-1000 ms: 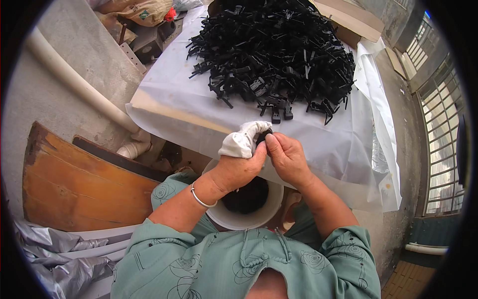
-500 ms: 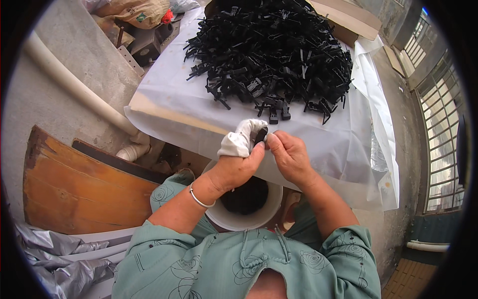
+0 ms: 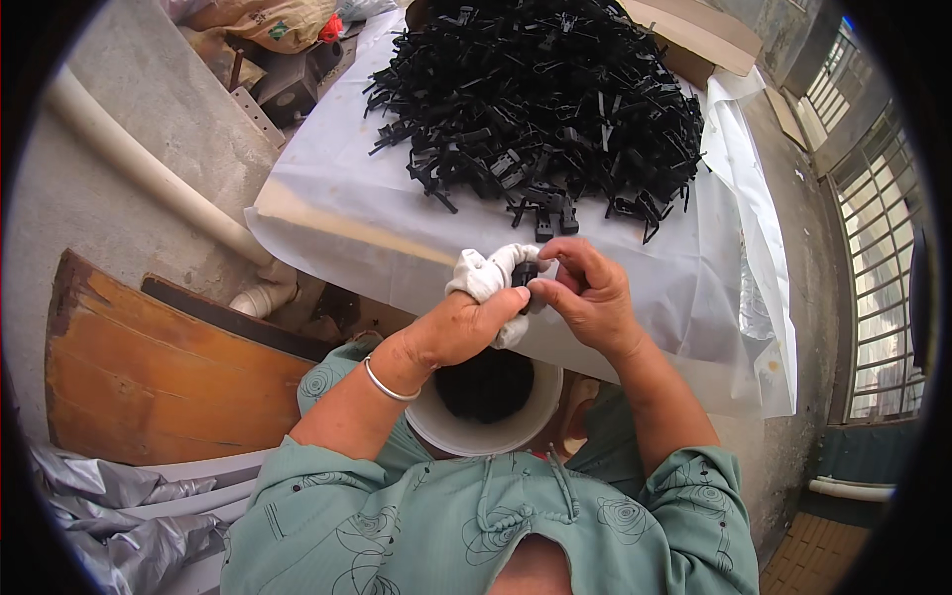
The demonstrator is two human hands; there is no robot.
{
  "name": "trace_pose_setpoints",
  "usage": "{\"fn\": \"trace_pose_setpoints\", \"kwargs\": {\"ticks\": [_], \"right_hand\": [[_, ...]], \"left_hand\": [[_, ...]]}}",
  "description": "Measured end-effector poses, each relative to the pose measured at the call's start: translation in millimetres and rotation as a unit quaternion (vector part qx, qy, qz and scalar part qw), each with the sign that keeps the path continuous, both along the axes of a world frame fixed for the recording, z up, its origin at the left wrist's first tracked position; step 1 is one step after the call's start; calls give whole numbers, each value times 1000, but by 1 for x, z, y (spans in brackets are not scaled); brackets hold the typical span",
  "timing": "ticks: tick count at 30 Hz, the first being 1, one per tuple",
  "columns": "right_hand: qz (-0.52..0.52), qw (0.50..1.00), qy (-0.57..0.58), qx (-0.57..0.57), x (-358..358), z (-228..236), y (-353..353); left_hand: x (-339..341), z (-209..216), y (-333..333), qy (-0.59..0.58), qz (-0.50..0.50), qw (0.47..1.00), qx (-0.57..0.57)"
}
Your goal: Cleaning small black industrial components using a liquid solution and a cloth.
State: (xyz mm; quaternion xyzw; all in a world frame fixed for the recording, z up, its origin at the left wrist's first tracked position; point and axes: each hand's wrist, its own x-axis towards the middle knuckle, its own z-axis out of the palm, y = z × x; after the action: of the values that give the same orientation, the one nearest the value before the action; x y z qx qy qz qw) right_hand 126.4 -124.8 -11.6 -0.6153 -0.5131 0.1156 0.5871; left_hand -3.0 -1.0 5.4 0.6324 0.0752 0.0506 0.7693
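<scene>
Above the bucket, my left hand [image 3: 461, 322], its fingers covered in white glove fabric [image 3: 483, 273], grips a small black plastic part [image 3: 525, 275] between thumb and fingers. My right hand [image 3: 593, 297] is bare, with its thumb against the part's right side. The right forefinger bends over the upper end, and the other fingers curl in; any thin piece between these fingertips is too small to make out. On the white-sheeted table [image 3: 347, 208] lies a large heap of black plastic parts [image 3: 545, 109]. Several stray parts [image 3: 550, 213] sit at its near edge.
A white bucket [image 3: 426, 421] with black pieces inside stands between my knees, under the table edge. An orange-brown wooden board [image 3: 169, 372] leans at the left, near a pale pipe [image 3: 164, 169]. A cardboard flap [image 3: 699, 35] rises behind the heap. Barred window at right [image 3: 878, 268].
The right forefinger has lifted and opened away from the thumb. My left hand has turned slightly, so the black part stands more upright and more glove fabric shows below it.
</scene>
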Motion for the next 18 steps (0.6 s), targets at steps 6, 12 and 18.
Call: {"fn": "trace_pose_setpoints", "kwargs": {"ticks": [6, 12, 18], "right_hand": [[12, 998, 32, -57, -3, 0, 2], [75, 991, 17, -110, -11, 6, 7], [34, 996, 38, -79, -29, -1, 19]], "left_hand": [[2, -9, 0, -38, 88, 984, 152], [4, -15, -5, -82, 145, 908, 383], [-2, -11, -10, -113, 201, 907, 353]]}}
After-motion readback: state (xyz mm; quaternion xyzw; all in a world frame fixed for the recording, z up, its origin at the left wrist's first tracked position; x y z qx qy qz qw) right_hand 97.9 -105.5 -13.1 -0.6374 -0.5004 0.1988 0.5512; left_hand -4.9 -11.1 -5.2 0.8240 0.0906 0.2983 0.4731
